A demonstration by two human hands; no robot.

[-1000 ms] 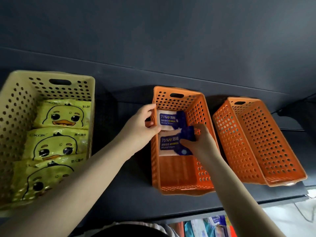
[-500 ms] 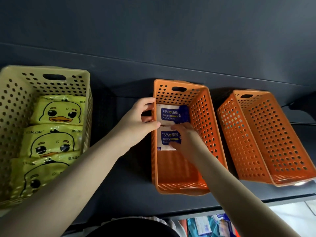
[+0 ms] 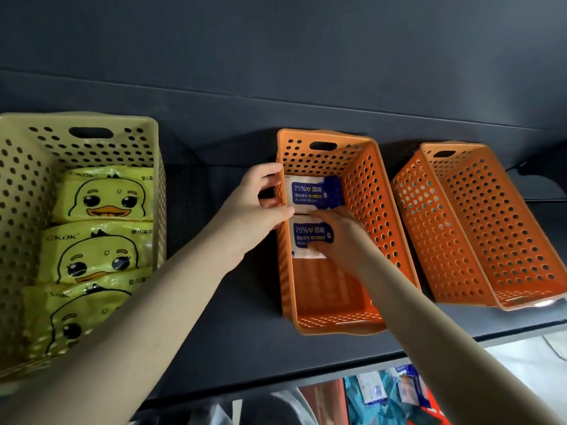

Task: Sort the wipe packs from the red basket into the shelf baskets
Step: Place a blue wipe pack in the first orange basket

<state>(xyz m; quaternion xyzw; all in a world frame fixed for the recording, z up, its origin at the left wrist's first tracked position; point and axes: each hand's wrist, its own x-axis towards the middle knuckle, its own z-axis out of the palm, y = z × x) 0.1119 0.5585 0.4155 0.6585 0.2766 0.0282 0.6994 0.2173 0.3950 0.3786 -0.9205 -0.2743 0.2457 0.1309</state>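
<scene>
Alcohol wipe packs (image 3: 317,196), two, flat at the far end of the middle orange basket (image 3: 334,325); three duck packs (image 3: 101,204) in the yellow basket (image 3: 92,122). Left hand (image 3: 257,210) curled round the orange basket's left wall. Right hand (image 3: 340,237) inside, grasping the nearer pack (image 3: 310,233), fingertips at its far edge, thumb at its near edge; farther pack (image 3: 306,191) just beyond the fingertips.

"75%" + "Alcohol Wipes" on each blue pack (image 3: 316,193), "ckak" on yellow duck packs (image 3: 104,194)
</scene>
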